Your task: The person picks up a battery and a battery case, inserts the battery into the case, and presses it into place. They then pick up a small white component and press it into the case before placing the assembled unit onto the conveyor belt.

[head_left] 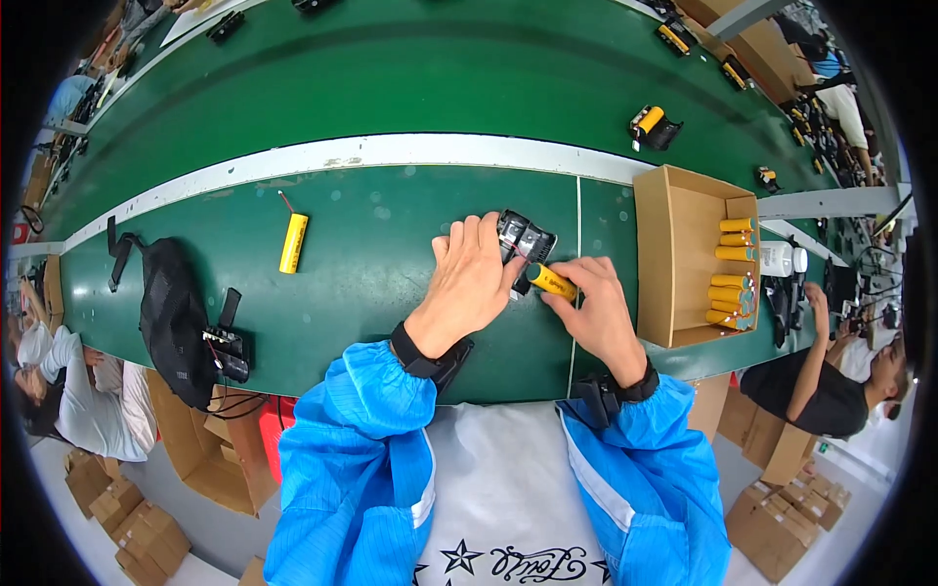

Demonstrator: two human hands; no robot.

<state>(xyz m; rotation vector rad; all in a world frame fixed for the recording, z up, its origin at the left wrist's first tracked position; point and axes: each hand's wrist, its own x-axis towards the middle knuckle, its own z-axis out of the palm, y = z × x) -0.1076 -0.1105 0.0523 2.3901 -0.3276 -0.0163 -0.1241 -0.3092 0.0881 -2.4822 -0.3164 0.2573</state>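
My left hand (461, 278) is closed on a black plastic housing (528, 237), its fingers along the housing's left side. My right hand (598, 311) pinches a yellow cylindrical battery (553, 282) between thumb and fingers. The battery is tilted, with its left end against or just beside the lower part of the housing; I cannot tell which. A thin red wire shows near the left thumb. Farther left, another yellow battery (293, 243) with a red lead lies alone on the green table (381, 225).
An open cardboard box (650, 264) with several yellow batteries stands at right, a white bottle (779, 259) beyond it. A black bag (174, 313) and a black part with wires (231, 354) lie left. Past the white ledge (410, 149) runs a green surface. Co-workers sit at both sides.
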